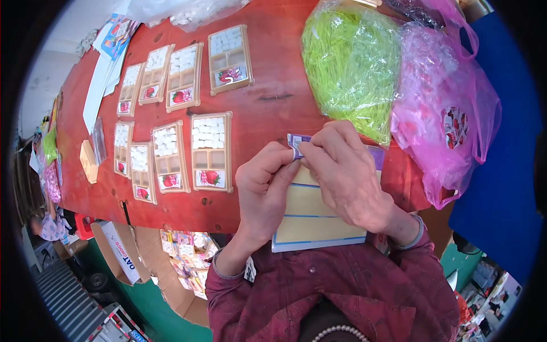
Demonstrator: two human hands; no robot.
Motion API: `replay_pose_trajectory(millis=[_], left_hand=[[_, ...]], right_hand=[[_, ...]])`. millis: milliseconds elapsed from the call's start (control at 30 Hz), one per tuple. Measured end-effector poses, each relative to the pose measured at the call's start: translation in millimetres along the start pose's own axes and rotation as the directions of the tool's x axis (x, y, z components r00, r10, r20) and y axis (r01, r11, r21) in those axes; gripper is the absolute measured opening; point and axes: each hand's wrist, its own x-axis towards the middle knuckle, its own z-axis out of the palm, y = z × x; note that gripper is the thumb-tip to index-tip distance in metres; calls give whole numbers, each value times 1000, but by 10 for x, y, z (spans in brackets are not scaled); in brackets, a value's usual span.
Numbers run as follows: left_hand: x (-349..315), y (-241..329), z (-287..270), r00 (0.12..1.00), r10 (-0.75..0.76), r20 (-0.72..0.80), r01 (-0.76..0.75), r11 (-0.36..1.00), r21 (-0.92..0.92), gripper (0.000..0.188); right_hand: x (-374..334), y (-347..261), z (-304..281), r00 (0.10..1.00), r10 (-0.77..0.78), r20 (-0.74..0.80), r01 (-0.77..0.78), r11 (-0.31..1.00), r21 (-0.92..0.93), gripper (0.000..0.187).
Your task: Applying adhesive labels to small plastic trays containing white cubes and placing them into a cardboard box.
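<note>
In front of my chest, my left hand (265, 179) and my right hand (347, 176) meet with their fingers pinched together. Between the fingertips is a small flat purple printed piece (294, 138) with a pale patch; whether it is a packet or a card I cannot tell. Both hands grip it, and the fingers cover much of it. Below them lies a stack of pale yellow sheets (310, 199) with blue edges, partly covered by my right hand. A purple printed strip (375, 155) shows beyond my right hand, at the stack's far right.
On the red table (268, 108), several tan compartment trays (212, 151) hold white pieces and strawberry-printed cards. A bag of green shreds (350, 62) and a pink plastic bag (439, 108) stand at the right. White sheets (102, 85) lie far left; an open carton (188, 308) stands below.
</note>
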Motion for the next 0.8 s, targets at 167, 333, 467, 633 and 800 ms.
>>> replay_pose_trajectory(millis=[167,333,467,633,800], left_hand=[[-25,0,40,999,47,-18,-45,994,102,6],[-27,-23,47,997,74,-26,-69,985,156,5],[-14,-7,36,998,53,-38,-46,986,161,5],[-39,38,46,999,-37,-39,42,992,118,4],[-108,107,-39,966,-226,-126,217,973,-83,6]], right_hand=[[-7,17,-19,998,3,56,-5,999,45,28],[22,61,-56,993,-6,121,-9,993,118,26],[4,37,-34,994,9,106,-21,994,112,25],[-48,32,77,994,38,-99,-38,999,10,15],[-102,182,-187,731,666,-145,-326,529,784,11]])
